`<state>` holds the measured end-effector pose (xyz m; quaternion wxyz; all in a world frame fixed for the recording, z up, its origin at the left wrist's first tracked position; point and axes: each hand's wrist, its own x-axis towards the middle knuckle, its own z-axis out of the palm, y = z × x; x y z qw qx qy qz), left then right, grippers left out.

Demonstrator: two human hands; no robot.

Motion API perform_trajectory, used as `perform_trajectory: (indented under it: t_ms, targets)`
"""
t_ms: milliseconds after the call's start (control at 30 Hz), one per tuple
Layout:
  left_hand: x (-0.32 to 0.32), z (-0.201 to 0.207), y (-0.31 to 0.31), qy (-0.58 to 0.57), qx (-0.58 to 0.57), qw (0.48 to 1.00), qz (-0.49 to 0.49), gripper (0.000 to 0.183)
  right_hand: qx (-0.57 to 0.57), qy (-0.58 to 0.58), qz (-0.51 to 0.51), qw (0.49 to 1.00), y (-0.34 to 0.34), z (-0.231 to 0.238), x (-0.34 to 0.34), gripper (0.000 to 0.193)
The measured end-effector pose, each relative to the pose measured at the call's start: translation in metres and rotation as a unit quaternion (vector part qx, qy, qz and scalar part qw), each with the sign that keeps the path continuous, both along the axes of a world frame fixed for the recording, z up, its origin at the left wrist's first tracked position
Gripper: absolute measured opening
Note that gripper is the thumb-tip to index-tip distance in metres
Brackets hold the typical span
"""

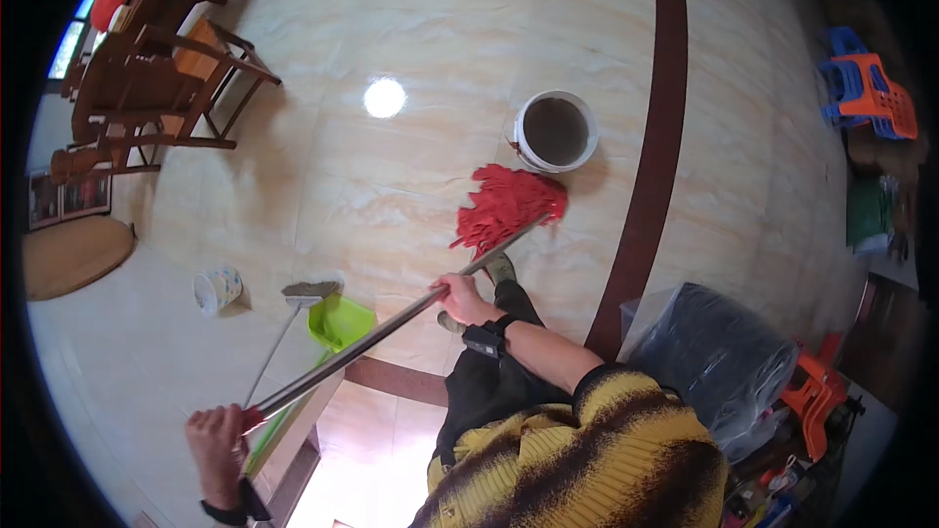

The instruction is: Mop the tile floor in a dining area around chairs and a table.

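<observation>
Both hands were closed round the metal mop handle (377,337): the left hand (217,440) gripped its upper end near the lower edge of the view, fingers wrapped tight, while the right hand (462,298) clasped it further down, a black wristband (486,337) just behind it. From there the handle ran up and to the right to the red mop head (509,203), which lay spread on the pale marbled floor (391,186) just beside a white bucket (555,130) (its inside looked dark). A dark brown stripe (657,137) in the floor passed to the right of the bucket. Left of the handle lay a green dustpan (339,321) with a small broom (305,293) touching it, and a little patterned bin (217,288) stood near. Wooden chairs (156,88) stood well apart at upper left.
</observation>
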<state>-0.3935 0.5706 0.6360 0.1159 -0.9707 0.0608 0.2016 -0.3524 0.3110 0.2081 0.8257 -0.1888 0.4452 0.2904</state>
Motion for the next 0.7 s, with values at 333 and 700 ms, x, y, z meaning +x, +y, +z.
perform_trajectory:
  t_ms: [333,700]
  targets:
    - [-0.029,-0.187,-0.109,-0.062,-0.179,0.981,0.050,0.008,-0.284,-0.009,0.074,0.956,-0.201,-0.127,0.059,0.041]
    - [-0.139,-0.257,-0.081,-0.076,-0.185,0.959,0.202,0.011,-0.317,0.049,-0.021,0.947,-0.150,-0.025,0.081,0.034]
